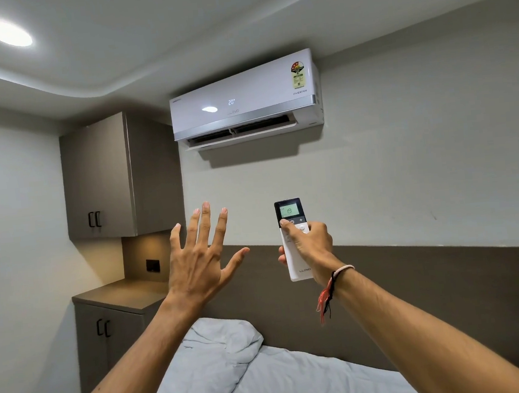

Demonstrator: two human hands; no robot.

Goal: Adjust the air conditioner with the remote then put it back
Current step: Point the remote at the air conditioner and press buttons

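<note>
A white air conditioner (244, 101) hangs high on the wall, its flap open and its panel reading 20. My right hand (308, 244) is raised below it and grips a white remote (296, 264) with a dark top. The remote's screen reads 19, and my thumb rests on a button just under the screen. My left hand (199, 256) is held up to the left of the remote, empty, fingers spread wide and palm facing the wall.
A grey wall cabinet (104, 176) and a low cabinet with a countertop (118, 294) fill the left corner. Below my arms lies a bed with a white pillow (218, 343) against a dark headboard (435, 290). A ceiling light (8, 33) glows at top left.
</note>
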